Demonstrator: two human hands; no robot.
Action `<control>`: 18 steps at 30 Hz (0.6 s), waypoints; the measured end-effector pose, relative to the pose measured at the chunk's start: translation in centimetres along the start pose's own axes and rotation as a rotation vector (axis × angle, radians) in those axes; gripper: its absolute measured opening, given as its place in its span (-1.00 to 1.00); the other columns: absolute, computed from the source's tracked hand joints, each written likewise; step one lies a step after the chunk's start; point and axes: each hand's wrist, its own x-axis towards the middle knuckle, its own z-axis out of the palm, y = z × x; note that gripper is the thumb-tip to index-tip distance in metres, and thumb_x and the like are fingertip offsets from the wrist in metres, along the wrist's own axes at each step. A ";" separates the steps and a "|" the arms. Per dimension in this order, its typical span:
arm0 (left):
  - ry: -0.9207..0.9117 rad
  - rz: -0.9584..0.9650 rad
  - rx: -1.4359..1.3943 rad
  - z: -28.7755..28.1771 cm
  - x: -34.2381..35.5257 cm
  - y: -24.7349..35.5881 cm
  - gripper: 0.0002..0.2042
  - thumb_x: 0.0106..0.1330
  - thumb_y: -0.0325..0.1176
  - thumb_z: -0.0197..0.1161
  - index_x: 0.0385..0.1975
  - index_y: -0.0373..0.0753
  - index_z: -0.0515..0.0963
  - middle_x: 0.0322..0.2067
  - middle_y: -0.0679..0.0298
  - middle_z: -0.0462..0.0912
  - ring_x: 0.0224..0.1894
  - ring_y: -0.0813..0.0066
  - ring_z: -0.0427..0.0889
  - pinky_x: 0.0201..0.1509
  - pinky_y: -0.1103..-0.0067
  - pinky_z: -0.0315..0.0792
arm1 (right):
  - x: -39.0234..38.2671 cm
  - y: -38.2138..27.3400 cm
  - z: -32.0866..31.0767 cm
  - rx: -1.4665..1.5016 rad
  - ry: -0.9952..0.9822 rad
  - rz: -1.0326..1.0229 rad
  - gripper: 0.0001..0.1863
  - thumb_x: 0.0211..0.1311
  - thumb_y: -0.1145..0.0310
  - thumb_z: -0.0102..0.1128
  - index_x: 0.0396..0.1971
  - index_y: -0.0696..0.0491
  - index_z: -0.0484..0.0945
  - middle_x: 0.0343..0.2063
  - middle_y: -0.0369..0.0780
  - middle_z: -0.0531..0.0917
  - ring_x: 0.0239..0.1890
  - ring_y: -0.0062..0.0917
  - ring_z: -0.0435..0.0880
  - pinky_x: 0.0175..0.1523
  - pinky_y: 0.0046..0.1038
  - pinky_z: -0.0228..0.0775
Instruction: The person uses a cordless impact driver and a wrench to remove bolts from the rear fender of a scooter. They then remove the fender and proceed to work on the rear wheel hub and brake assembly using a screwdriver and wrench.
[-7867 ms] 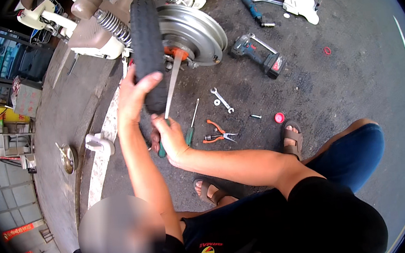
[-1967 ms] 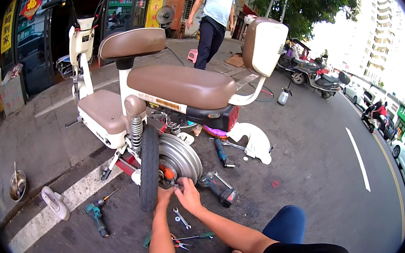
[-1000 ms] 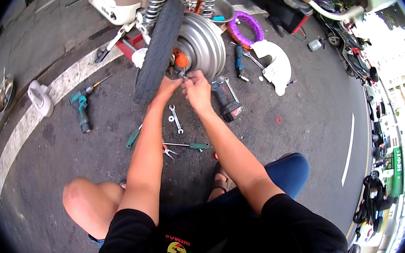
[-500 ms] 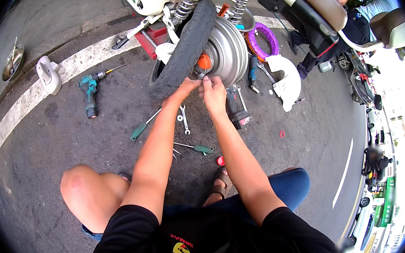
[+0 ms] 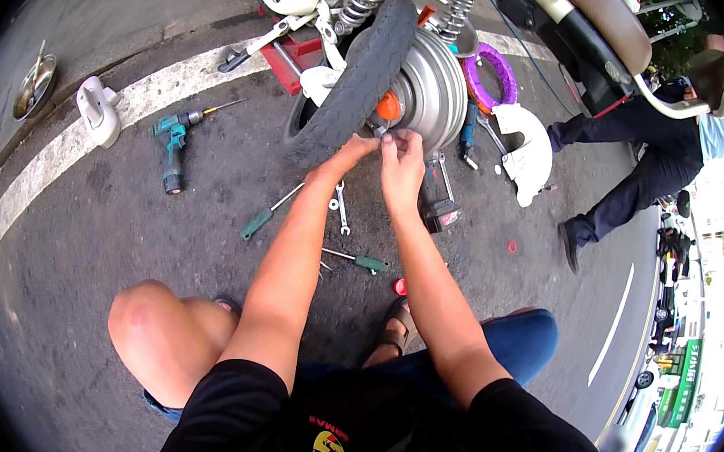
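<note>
A grey scooter wheel rim (image 5: 443,87) stands in front of me under a scooter, and a black tire (image 5: 365,77) leans against its left side. An orange part (image 5: 388,106) sits near the rim's hub. Just below that part, my left hand (image 5: 360,146) and my right hand (image 5: 401,154) meet with their fingertips pinched together at the lower edge of the rim. Whatever lies between the fingers is small and mostly hidden. Close under my hands lie a wrench (image 5: 343,212) and a black-and-grey battery pack or tool (image 5: 441,211).
Left on the asphalt lie a teal cordless drill (image 5: 172,153), a pale plastic cover (image 5: 98,114) and a metal bowl (image 5: 35,87). Green-handled screwdrivers (image 5: 257,225) are nearer. Rightward are a purple ring (image 5: 491,74), a white curved cover (image 5: 532,153) and a person's dark trousers (image 5: 636,173).
My view has shifted, so the wheel and tools appear farther right. My hands stay pinched at the rim. The person at right has moved nearer, with a leg stretched out.
</note>
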 end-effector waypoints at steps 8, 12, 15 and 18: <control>-0.110 -0.070 -0.330 1.5 1.5 -1.0 -0.20 -0.33 -0.22 0.57 0.00 -0.43 0.39 -0.01 0.03 0.49 0.07 0.25 0.46 0.19 0.45 0.29 | 0.0 0.7 0.2 -0.014 -0.073 0.265 -0.84 0.14 0.38 0.16 -0.31 0.11 0.48 -0.32 -0.10 0.53 -0.28 -0.19 0.57 -0.11 -0.23 0.40; 0.044 0.125 -0.262 -0.1 0.4 1.6 -0.18 -0.32 -0.18 0.57 0.00 -0.49 0.37 -0.01 -0.09 0.50 0.10 0.14 0.47 0.19 0.40 0.30 | -0.2 1.3 0.2 -0.008 -0.176 0.313 -0.79 0.18 0.31 0.14 -0.29 0.13 0.46 -0.35 -0.06 0.56 -0.29 -0.13 0.58 -0.12 -0.18 0.40; 0.031 0.061 -0.090 -1.2 -0.1 3.3 -0.17 -0.32 -0.16 0.56 -0.01 -0.53 0.36 -0.03 -0.16 0.50 0.07 0.06 0.49 0.17 0.39 0.32 | -0.5 1.2 0.1 -0.040 -0.053 0.184 -0.80 0.19 0.32 0.13 -0.30 0.14 0.48 -0.38 -0.06 0.59 -0.30 -0.23 0.61 -0.15 -0.23 0.42; 0.017 0.070 -0.132 -1.5 0.0 4.3 -0.15 -0.34 -0.24 0.58 0.03 -0.50 0.34 0.00 -0.08 0.49 0.08 0.15 0.46 0.23 0.43 0.25 | -0.6 0.9 -0.3 0.088 -0.229 0.548 -0.83 0.14 0.42 0.12 -0.27 0.14 0.48 -0.35 -0.09 0.57 -0.26 -0.31 0.62 -0.14 -0.31 0.44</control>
